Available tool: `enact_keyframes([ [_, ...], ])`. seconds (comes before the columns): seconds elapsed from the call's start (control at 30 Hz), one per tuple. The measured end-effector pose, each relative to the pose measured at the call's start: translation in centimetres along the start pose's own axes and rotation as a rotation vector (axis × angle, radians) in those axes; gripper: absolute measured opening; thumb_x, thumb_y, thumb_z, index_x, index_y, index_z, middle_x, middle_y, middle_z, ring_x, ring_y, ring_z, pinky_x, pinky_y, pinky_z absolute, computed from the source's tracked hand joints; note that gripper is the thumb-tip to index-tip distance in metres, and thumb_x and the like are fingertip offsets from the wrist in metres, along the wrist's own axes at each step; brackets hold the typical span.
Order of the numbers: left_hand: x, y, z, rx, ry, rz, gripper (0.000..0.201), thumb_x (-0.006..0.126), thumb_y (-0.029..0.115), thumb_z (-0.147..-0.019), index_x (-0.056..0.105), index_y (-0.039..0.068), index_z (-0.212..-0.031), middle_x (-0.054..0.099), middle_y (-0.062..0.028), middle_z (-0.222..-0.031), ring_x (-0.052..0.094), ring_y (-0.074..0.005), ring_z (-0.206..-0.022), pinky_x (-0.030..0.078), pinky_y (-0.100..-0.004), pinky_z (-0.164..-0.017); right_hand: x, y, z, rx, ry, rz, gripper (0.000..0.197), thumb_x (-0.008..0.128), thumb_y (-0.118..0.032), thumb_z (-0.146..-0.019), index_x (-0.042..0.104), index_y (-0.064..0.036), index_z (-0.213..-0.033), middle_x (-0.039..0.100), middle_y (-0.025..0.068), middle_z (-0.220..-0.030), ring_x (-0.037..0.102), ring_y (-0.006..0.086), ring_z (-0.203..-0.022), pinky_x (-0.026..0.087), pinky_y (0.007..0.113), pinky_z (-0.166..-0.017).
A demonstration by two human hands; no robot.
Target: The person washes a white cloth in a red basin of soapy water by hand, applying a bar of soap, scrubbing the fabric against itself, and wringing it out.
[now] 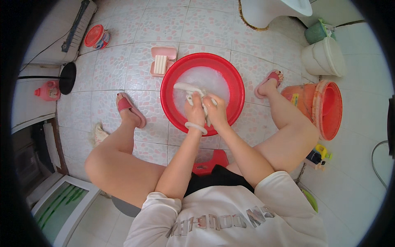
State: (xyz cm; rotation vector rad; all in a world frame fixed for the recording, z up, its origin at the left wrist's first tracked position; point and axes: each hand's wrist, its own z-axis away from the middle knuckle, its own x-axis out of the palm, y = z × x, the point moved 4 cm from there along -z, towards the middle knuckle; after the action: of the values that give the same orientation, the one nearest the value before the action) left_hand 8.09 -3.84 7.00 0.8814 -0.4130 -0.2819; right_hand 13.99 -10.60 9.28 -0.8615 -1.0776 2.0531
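A red plastic basin [238, 95] stands on the floor between my feet, with cloudy, sudsy water [214, 74] inside. Over the water, a wet white cloth [186, 87] is bunched up in both my hands. My left hand [195, 110], with a pale bangle at the wrist, is closed around one part of it. Close beside it, my right hand [216, 110] grips another part, fingers curled in. One end of the cloth sticks out to the left, and a strip hangs down between the hands. What lies under the fingers is hidden.
A pink soap box [158, 51] with a pale ridged bar [160, 65] lies left of the basin. Orange-red buckets [329, 110] and a white bucket [325, 57] stand at right. A red-lidded tub [95, 36] sits far left. Under me is a red stool [218, 158].
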Motion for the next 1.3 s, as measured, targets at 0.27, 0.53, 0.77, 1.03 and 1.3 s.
enact_keyframes([
  [0.27, -5.8, -2.5, -6.5, 0.182, 0.037, 0.012, 0.028, 0.057, 0.012, -0.082, 0.056, -0.004, -0.105, 0.059, -0.0094, -0.103, 0.054, -0.0187, -0.091, 0.041, -0.0313, -0.084, -4.5, 2.8, -3.9, -0.009, 0.008, -0.388, 0.033, 0.059, -0.004, -0.076, 0.050, -0.0061, -0.108, 0.051, 0.0041, -0.101, 0.049, 0.0152, -0.094, 0.038, 0.027, -0.084],
  [0.53, -4.3, 4.4, -0.9, 0.603, 0.028, -0.405, 0.032, 0.067, 0.007, -0.073, 0.063, 0.010, -0.105, 0.053, -0.0080, -0.104, 0.046, -0.0186, -0.098, 0.036, -0.0286, -0.088, -6.6, 1.0, -6.2, -0.342, 0.027, -0.021, 0.018, 0.057, 0.008, -0.065, 0.049, -0.0049, -0.074, 0.047, -0.0001, -0.076, 0.043, 0.0101, -0.075, 0.037, 0.022, -0.071],
  [0.77, -1.4, 9.4, 1.4, 0.601, -0.205, -0.196, 0.033, 0.065, 0.001, -0.075, 0.059, 0.002, -0.108, 0.044, -0.0067, -0.105, 0.043, -0.0172, -0.103, 0.033, -0.0288, -0.092, -7.1, -0.7, -6.4, -0.403, -0.005, -0.009, 0.018, 0.053, 0.010, -0.062, 0.044, -0.0052, -0.066, 0.043, -0.0023, -0.067, 0.040, 0.0083, -0.068, 0.035, 0.021, -0.066],
  [1.03, -0.3, 9.3, 1.6, 0.557, -0.166, -0.326, 0.030, 0.066, 0.003, -0.075, 0.060, 0.003, -0.105, 0.044, -0.0082, -0.105, 0.043, -0.0186, -0.101, 0.034, -0.0279, -0.089, -7.9, -0.6, -6.9, -0.448, -0.016, -0.047, 0.017, 0.050, 0.011, -0.062, 0.045, -0.0046, -0.066, 0.043, -0.0014, -0.069, 0.040, 0.0094, -0.067, 0.035, 0.021, -0.066],
  [1.3, -5.5, -6.0, -3.9, 0.482, 0.155, -0.632, 0.045, 0.070, 0.009, -0.070, 0.050, 0.000, -0.109, 0.044, -0.0160, -0.111, 0.040, -0.0276, -0.100, 0.035, -0.0343, -0.087, -6.0, 10.5, -9.2, -0.496, -0.001, 0.635, 0.028, 0.053, 0.011, -0.063, 0.052, -0.0065, -0.085, 0.042, 0.0135, -0.111, 0.043, 0.0325, -0.099, 0.039, 0.037, -0.084],
])
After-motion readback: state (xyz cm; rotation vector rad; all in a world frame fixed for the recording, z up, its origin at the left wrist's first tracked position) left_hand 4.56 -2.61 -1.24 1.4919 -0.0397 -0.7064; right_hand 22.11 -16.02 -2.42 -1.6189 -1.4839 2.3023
